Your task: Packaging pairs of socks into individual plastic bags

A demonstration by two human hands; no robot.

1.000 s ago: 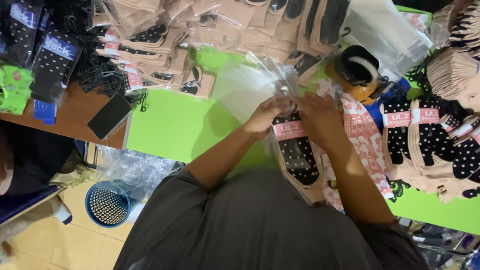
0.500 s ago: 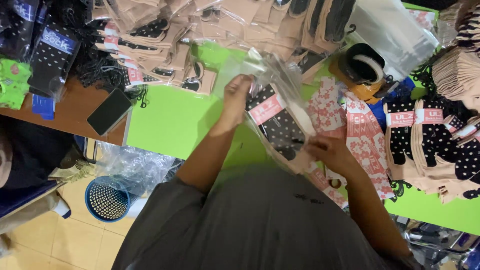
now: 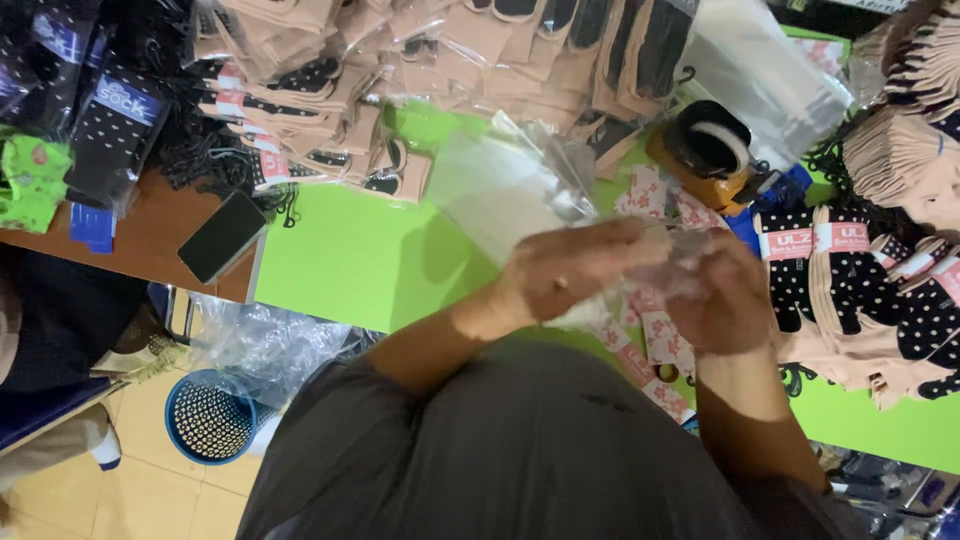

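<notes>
Hands meet over the green table (image 3: 340, 260): left hand (image 3: 570, 275) and right hand (image 3: 725, 295) both pinch a clear plastic bag (image 3: 500, 185), fingers clenched on its lower edge. Contents blurred, probably a sock pair inside. For a clean job, keep the bag mouth taut and square, clear of the floral label cards (image 3: 655, 335) and tape dispenser (image 3: 710, 150).

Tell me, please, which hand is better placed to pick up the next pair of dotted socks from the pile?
Probably the right hand: the dotted socks lie just beside it on the green table, while the left hand is farther off, and both grip the clear plastic bag.
</notes>
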